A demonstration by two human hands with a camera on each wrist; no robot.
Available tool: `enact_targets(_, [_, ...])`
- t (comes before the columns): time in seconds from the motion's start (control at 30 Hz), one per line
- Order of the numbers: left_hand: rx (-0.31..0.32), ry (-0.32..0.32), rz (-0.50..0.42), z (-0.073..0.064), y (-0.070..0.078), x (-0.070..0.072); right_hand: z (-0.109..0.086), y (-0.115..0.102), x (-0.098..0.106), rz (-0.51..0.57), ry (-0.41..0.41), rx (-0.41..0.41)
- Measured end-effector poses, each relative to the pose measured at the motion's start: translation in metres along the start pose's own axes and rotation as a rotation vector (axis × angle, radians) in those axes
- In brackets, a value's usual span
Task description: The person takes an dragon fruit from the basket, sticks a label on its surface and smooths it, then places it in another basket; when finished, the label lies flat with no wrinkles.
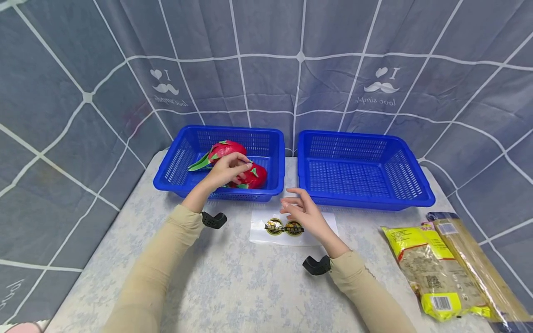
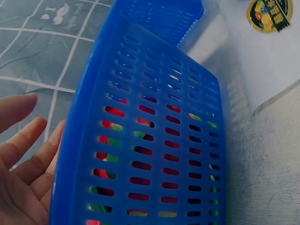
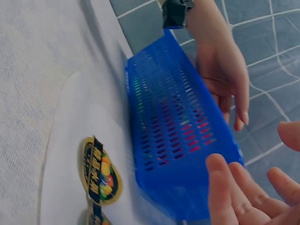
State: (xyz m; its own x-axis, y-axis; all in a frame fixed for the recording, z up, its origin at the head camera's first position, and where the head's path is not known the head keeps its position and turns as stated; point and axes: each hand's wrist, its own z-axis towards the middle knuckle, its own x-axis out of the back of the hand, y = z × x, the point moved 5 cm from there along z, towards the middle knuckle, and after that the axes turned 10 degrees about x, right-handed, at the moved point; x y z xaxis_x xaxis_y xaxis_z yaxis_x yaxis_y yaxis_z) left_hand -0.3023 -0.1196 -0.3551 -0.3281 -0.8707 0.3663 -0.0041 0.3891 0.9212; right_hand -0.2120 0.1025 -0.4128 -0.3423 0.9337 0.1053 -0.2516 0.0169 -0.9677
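Note:
My left hand [image 1: 228,170] reaches over the near rim of the left blue basket [image 1: 183,187], its fingers loosely bent and holding nothing. Right below it in the head view lies a red dragon fruit [image 1: 259,176] with green tips, partly hidden by the hand. Behind that rests another dragon fruit [image 1: 225,149] with long green leaves. The left wrist view shows the left fingers [image 2: 33,140] beside the rim, with red and green showing through the slots. Fingers spread and grasping nothing, my right hand [image 1: 306,213] hovers above a white sheet [image 1: 258,235] bearing two round black-and-gold stickers [image 1: 294,227].
To the right stands a second blue basket [image 1: 366,201] with nothing in it. A yellow-and-clear food bag [image 1: 433,273] and a long brown package [image 1: 470,259] lie at the table's right side. A grey checked curtain [image 1: 270,83] hangs behind the baskets.

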Motion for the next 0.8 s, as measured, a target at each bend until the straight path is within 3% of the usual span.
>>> enact_targets(0.13, [-0.026,0.002,0.073,0.015,-0.014,-0.002,0.008,0.004,-0.005,0.007,0.027,0.015])
enact_targets(0.4, [-0.012,-0.059,0.124,0.02,-0.016,-0.009,0.02,0.014,-0.011,0.018,0.106,0.011])
enact_targets(0.8, [-0.019,-0.061,0.128,0.026,-0.016,-0.013,0.029,0.018,-0.016,0.066,0.218,-0.03])
